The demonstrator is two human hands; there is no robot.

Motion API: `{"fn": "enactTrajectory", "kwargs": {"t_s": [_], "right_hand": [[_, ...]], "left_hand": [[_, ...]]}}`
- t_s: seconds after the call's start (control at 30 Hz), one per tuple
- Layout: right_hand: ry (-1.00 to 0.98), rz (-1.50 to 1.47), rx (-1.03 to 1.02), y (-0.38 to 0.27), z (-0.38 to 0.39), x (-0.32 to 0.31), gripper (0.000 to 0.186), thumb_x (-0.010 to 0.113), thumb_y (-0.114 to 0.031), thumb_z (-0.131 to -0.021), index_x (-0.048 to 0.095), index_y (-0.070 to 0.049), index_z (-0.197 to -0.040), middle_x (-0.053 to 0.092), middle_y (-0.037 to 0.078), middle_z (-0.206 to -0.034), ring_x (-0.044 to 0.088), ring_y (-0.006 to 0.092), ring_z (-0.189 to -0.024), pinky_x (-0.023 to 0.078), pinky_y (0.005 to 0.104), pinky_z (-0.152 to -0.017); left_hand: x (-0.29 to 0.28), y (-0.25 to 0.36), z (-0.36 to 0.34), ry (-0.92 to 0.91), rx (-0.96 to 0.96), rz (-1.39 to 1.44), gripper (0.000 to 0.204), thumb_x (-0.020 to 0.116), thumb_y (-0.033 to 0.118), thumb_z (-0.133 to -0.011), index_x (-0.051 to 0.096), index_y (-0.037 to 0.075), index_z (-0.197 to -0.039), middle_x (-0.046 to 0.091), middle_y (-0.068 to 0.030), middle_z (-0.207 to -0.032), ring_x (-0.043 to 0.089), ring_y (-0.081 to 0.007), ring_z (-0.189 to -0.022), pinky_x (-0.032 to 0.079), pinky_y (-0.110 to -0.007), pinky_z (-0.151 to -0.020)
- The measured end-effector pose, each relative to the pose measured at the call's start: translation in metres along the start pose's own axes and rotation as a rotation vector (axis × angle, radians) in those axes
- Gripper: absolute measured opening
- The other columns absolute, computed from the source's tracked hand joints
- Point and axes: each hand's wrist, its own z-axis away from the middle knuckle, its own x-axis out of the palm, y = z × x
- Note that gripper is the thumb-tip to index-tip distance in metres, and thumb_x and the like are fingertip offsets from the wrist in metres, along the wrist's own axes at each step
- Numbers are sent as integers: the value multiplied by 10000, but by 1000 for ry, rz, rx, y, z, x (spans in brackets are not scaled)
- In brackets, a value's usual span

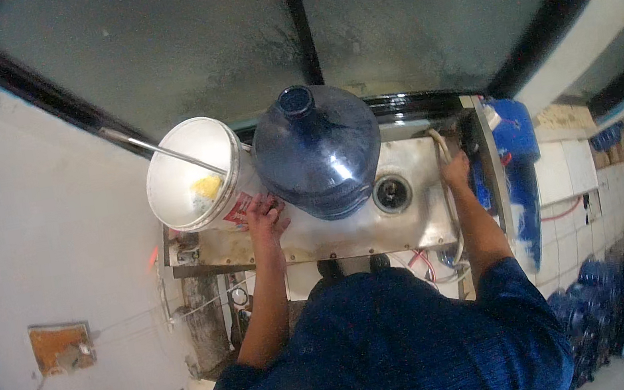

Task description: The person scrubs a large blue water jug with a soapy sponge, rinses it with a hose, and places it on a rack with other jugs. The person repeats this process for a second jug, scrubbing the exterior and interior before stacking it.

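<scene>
A large blue translucent water jug (319,153) stands upright on a steel sink top (335,240), its neck toward the far side. To its left, a white bucket (192,176) leans with its mouth facing up and left. A long metal rod (160,149) and a yellow sponge-like piece (207,186) are in the bucket. My left hand (265,213) is at the bucket's lower right side, close to the jug, with fingers apart. On the right, my right hand (456,171) is closed around a pale hose (440,145) at the sink's right edge; its fingertips are partly hidden.
A round drain (392,193) lies right of the jug. Beyond the sink rises a dark-framed glass panel (399,20). Blue containers (515,140) stand at the right, and several blue jugs (607,304) are grouped on the lower right floor. Tubes (418,260) hang below the sink.
</scene>
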Motion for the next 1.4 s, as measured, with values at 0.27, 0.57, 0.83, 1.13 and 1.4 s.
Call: {"fn": "enactTrajectory", "kwargs": {"t_s": [0.27, 0.57, 0.83, 1.13, 1.4], "right_hand": [[-500, -925, 7, 50, 11, -55, 216, 654, -212, -911, 623, -1, -949, 586, 83, -715, 603, 221, -585, 533, 402, -521], [-652, -1467, 69, 27, 112, -197, 298, 540, -346, -1037, 510, -109, -1215, 575, 38, -703, 527, 138, -473, 491, 306, -420], [-577, -1264, -127, -7, 195, -257, 358, 552, -258, -1041, 548, -78, -1349, 371, -89, -580, 321, 34, -411, 290, 224, -354], [-517, -1232, -405, -16, 302, -294, 529, 622, -288, -998, 524, 22, -1414, 388, -85, -566, 306, 16, -394, 227, 202, -343], [-434, -1280, -300, -92, 397, -276, 486, 628, -274, -1004, 556, 27, -1378, 429, -89, -622, 334, 16, -460, 253, 207, -401]], "left_hand": [[30, -5, 58, -21, 59, -7, 734, 624, 322, -919, 304, 121, -1548, 402, -189, -1524, 507, -317, -1308, 423, -493, -1045], [44, -20, 76, 33, 47, 83, 686, 614, 321, -939, 342, 98, -1527, 427, -177, -1505, 515, -308, -1297, 427, -485, -1045], [34, -16, 88, 57, 69, 54, 620, 616, 213, -943, 376, 92, -1502, 454, -152, -1464, 493, -271, -1315, 423, -438, -1049], [-10, 40, 56, 38, 536, -65, 574, 631, 73, -922, 413, 57, -1453, 466, -157, -1475, 426, -278, -1387, 380, -399, -1096], [-39, 86, -1, -187, 647, -274, 529, 673, 142, -911, 473, 60, -1394, 526, -138, -1419, 469, -279, -1356, 372, -463, -1106]]}}
